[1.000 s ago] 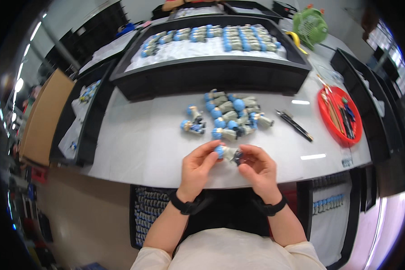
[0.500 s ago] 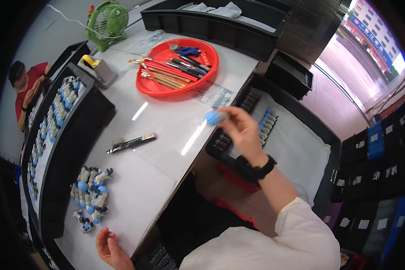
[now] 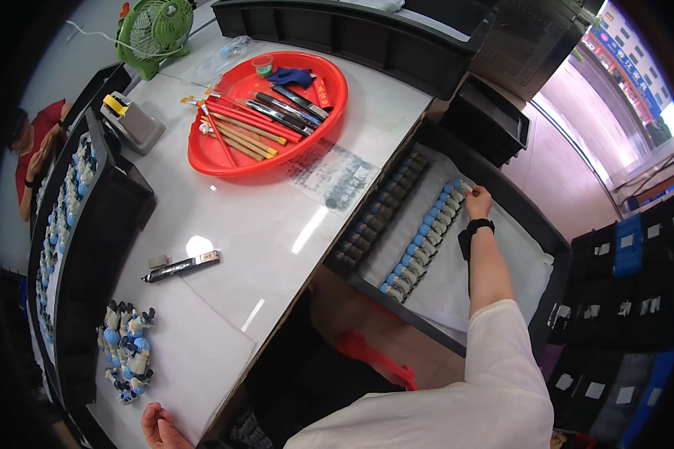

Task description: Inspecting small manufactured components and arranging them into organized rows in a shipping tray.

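At the far end of a row of small figurines [image 3: 427,236] with blue tops and pale bodies, my right hand [image 3: 479,203] is closed on a small figurine [image 3: 466,188], which its fingers partly hide. This row lies on a white liner [image 3: 502,258] inside a black tray [image 3: 553,288]. My left hand [image 3: 162,428] rests at the table's near edge, fingers loosely curled and apart, holding nothing. Just beyond it is a loose pile of similar blue and grey figurines [image 3: 127,346] on the white tabletop [image 3: 202,318].
A second row of dark pieces [image 3: 386,209] lies in the tray. On the table are a black pen [image 3: 181,266], a red basin [image 3: 210,166] with brushes and pens, a tape dispenser [image 3: 138,127] and a green fan [image 3: 156,36]. A black bin [image 3: 97,262] of figurines stands left. Another person [image 3: 39,146] sits beyond.
My right hand has moved from above the table's edge, rightward and down into the tray, bringing the figurine to the row's far end. My left hand stays near the pile. The view has shifted.
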The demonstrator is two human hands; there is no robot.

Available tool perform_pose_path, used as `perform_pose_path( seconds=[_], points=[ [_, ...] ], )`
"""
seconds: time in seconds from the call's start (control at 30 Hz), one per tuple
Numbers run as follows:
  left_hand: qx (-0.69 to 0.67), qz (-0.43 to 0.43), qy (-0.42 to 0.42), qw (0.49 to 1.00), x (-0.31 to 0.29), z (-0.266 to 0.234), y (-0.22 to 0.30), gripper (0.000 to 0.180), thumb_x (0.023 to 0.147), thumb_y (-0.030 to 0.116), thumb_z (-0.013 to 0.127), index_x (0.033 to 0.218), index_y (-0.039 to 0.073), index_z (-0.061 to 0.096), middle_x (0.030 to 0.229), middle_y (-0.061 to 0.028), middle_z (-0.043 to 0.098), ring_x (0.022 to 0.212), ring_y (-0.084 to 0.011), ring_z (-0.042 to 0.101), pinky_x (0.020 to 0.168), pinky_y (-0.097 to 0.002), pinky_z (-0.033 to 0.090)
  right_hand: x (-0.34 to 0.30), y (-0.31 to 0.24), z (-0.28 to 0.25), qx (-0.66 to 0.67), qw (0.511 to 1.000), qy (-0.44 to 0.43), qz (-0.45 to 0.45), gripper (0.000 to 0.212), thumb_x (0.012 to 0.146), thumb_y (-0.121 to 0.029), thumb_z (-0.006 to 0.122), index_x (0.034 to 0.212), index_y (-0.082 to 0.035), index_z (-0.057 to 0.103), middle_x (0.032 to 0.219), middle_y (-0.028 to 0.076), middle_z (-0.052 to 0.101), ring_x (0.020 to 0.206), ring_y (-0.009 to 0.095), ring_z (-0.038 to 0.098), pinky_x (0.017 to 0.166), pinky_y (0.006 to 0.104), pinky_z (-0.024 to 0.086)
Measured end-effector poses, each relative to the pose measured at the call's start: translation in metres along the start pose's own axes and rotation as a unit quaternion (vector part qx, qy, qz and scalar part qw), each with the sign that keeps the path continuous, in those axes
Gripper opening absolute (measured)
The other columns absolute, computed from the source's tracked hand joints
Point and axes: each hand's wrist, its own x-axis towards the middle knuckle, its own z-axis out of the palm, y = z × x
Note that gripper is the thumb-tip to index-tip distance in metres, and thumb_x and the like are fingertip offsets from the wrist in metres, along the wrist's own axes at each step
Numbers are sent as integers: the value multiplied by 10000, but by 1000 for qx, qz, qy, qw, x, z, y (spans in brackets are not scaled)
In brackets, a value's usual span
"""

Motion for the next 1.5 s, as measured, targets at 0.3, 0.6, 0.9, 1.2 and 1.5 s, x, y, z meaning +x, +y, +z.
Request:
perform_pose_path(
  seconds=[0.3,0.6,0.9,1.2,1.5],
  points=[
    [3,-14,-5,1000,1,2,2,211,846,17,456,1035,-63,505,975,-135,560,817,-177,541,762,-271,442,13,12,19,-32,997,-68,-32,321,739,-231,575,953,7,601,859,199,613,861,323,581,787,349,437],
    [-5,-19,-8,1000,1,-2,0,213,843,3,448,1038,-61,506,984,-138,556,831,-178,539,776,-281,440,11,2,7,-25,999,-29,-24,150,695,-85,613,832,-39,652,789,151,634,764,274,618,716,337,474],
    [-9,-16,-1,1000,2,0,-1,208,837,-2,453,1027,-58,516,984,-142,561,826,-184,547,769,-291,450,19,25,24,-19,999,-21,-42,143,688,-26,567,812,-35,638,791,140,637,784,265,616,739,324,463],
    [-20,0,-23,1000,4,-1,-2,223,841,13,442,1043,-58,506,996,-123,543,830,-153,516,765,-251,426,12,36,16,68,993,-26,-96,374,682,35,426,1026,-5,567,993,151,603,978,236,561,850,308,419],
    [-30,0,-24,999,5,-6,-6,239,840,24,448,1059,-62,490,1039,-127,513,867,-135,487,795,-230,395,-109,-38,-70,145,904,-386,-112,256,724,25,436,928,21,590,811,112,619,688,165,579,666,283,464]
  ],
)
